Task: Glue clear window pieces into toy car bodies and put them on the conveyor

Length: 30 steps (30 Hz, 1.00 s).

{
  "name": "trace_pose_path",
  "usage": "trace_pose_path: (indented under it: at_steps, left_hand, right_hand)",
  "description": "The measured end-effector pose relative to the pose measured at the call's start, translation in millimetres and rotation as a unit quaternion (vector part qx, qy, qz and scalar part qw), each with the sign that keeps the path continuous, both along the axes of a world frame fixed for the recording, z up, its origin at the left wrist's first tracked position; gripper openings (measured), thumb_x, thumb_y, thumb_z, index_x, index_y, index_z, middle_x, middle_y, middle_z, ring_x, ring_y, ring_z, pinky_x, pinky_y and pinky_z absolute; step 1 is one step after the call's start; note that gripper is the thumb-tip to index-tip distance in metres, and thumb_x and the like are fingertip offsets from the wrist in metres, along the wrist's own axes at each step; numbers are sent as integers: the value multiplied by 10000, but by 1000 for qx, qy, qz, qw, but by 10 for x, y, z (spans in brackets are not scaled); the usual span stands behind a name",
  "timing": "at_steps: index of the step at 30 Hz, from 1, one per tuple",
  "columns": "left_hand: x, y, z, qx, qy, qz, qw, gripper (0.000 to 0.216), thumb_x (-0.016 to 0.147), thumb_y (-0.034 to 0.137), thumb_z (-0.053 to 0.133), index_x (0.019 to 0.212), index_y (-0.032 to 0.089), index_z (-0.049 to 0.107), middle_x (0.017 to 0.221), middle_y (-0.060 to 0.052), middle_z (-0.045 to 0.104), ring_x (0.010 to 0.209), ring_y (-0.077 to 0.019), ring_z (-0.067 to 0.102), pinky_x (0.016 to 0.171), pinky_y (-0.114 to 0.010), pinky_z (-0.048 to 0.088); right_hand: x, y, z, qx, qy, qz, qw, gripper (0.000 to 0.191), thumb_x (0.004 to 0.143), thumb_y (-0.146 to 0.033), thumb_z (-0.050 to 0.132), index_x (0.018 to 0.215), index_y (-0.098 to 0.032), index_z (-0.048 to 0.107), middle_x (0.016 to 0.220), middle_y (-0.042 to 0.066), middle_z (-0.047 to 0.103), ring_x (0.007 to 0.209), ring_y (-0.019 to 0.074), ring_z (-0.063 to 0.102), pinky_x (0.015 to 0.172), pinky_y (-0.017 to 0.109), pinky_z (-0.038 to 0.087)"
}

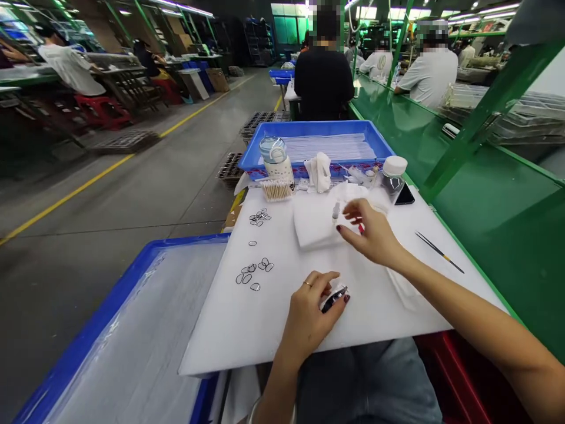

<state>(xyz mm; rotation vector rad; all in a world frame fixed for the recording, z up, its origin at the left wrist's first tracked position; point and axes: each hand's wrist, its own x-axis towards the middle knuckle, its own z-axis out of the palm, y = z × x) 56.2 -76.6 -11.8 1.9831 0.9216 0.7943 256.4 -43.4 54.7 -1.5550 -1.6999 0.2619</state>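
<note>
My left hand [315, 300] rests on the white work board [247, 321] with its fingers pinched on a small dark lens piece [334, 297]. Farther back, my right hand [368, 229] reaches over a folded white cloth [313, 227]. Its fingers are curled round a thin white swab [336, 211] whose tip points at the cloth. Several small oval lenses [253, 272] lie loose on the board to the left, with another cluster of lenses [259, 218] beyond them.
A bundle of cotton swabs [276, 189], a plastic bottle [276, 158], a capped jar [392, 174] and a phone [405, 195] stand at the board's far edge. Black tweezers [438, 252] lie at right. Blue trays [324, 147] sit ahead and at my left. Other people work beyond.
</note>
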Motion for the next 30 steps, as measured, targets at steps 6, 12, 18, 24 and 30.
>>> trace_pose_path:
  at_steps: [6,12,18,24,30]
  left_hand:
    - [-89,8,105,-57,-5,-136,989,433,726,117,695,1134,256,656,1056,-30,546,959,-181,584,891,-324,479]
    - [-111,9,98,-60,79,-119,988,544,693,81,691,1191,291,632,999,-1,507,768,-141,533,756,-309,481]
    - [-127,-19,79,-119,32,-164,979,554,720,209,835,1222,313,624,940,23,517,666,-107,532,680,-277,504]
    - [-158,-1,146,-86,-11,-279,956,526,825,62,623,1286,316,600,1233,-54,580,1107,-219,613,991,-380,525]
    - [246,-5,164,50,127,-285,949,720,847,5,558,1487,284,381,1600,-81,324,1487,-284,267,1180,-560,324]
  right_hand:
    - [-37,357,-12,-174,-85,20,981,220,959,-336,478,817,-183,547,739,51,639,766,221,595,710,316,355]
    - [83,281,109,-148,89,79,982,251,965,-366,449,868,-176,581,888,58,648,841,192,586,769,322,411]
    - [-7,-409,91,17,390,117,913,63,862,-261,606,881,-206,581,776,-14,503,724,124,460,696,280,377]
    - [-18,-941,-206,-26,482,119,868,399,901,-420,607,618,-193,440,568,-38,337,550,112,299,529,288,222]
    - [-73,-1245,-106,20,503,123,855,402,940,-357,531,593,-188,420,522,-29,354,503,109,318,502,287,236]
